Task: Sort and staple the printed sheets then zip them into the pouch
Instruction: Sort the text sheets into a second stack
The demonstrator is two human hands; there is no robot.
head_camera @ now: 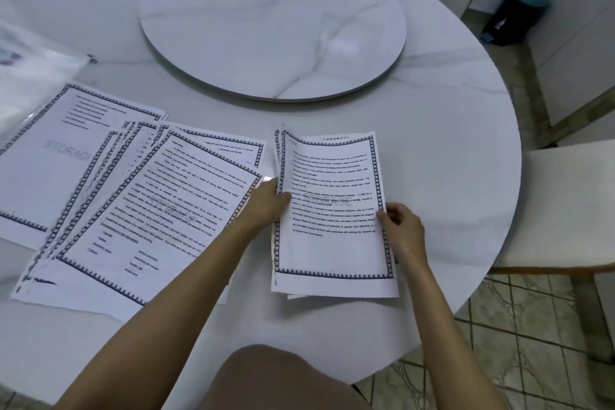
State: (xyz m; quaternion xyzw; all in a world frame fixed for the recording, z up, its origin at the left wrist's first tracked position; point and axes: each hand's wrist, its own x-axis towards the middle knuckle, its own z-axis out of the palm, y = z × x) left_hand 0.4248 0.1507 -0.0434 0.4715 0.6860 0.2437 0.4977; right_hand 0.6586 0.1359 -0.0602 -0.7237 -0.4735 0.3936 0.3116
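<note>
Two hands point(268, 206) point(404, 226), two groups of sheets point(332, 243) point(139, 210), one pouch point(30, 66), one turntable point(273, 20), one bin point(514, 15).

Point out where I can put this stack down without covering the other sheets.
Bare table lies right of the held stack, out to the rim, and along the near edge. The turntable top is bare too. The left is crowded: fanned sheets overlap up to the pouch.
</note>
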